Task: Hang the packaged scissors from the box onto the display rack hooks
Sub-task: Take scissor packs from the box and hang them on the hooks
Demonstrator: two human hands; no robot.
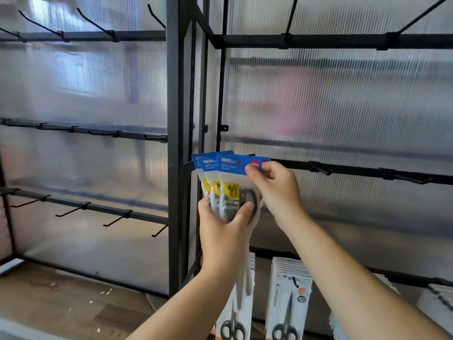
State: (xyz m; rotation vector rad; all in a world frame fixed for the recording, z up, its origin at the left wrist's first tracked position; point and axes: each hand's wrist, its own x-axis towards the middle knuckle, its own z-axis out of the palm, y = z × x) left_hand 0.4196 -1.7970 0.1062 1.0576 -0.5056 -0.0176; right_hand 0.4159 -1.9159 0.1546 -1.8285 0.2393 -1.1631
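Observation:
My left hand [221,229] grips a fanned bunch of three packaged scissors [225,177] around their lower part. Each pack has a blue header card and a yellow label. My right hand [274,185] pinches the top right corner of the front pack's blue header. The bunch is held up in front of the left end of a black rack bar [355,171] that carries empty hooks [323,170]. Whether a hook sits behind the packs is hidden.
Below, rows of white packaged scissors [289,298] hang on a lower bar. A black upright post [175,143] splits the rack; the left bay holds several empty hooks [117,218]. Ribbed translucent panels back the rack. A wooden floor [61,298] lies bottom left.

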